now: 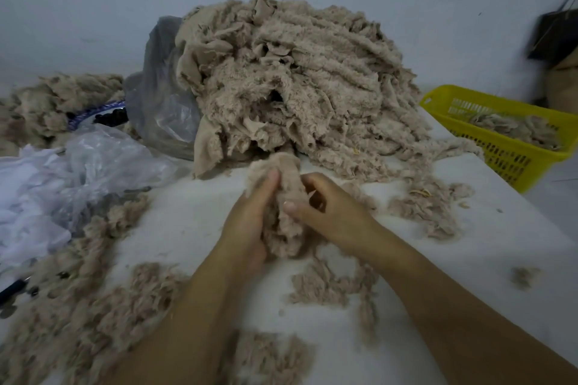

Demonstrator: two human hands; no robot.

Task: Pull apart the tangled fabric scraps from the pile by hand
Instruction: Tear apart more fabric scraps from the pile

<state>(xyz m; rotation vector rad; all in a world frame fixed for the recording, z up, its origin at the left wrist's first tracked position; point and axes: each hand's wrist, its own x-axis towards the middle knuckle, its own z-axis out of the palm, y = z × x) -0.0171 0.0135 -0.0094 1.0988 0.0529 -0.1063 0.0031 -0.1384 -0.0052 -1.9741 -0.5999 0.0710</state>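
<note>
Pale grey wall backs a white bench [194, 222] strewn with beige fluff. At the back of the bench sits the big pile [297, 78] of tangled fleece scraps, slumped partly out of a clear plastic bag [162, 97] on its left side. A yellow plastic basket [500, 159] with a few scraps in it stands at the right edge. Crumpled white plastic [28, 197] lies at the far left.

Just in front of the pile, both hands hold one clump of fleece [286, 197] lifted a little off the bench. The left hand [250, 219] grips it from the left with its fingers curled up along it. The right hand [331, 209] pinches it from the other side, thumb pressed on the front and fingers wrapped behind. The hands are nearly touching, so the grips sit close together on the same wad.

The step in hand looks like splitting this clump. It should go best with each hand holding a different strip and not the same fold, then drawing outward in short, even tugs so the pile fibres slide free instead of shedding more lint. If it resists, shifting a thumb to find the loose end would likely beat pulling harder. Loose scraps [78, 306] already lie along the near left of the bench, which seems a sensible place for the freed pieces.
</note>
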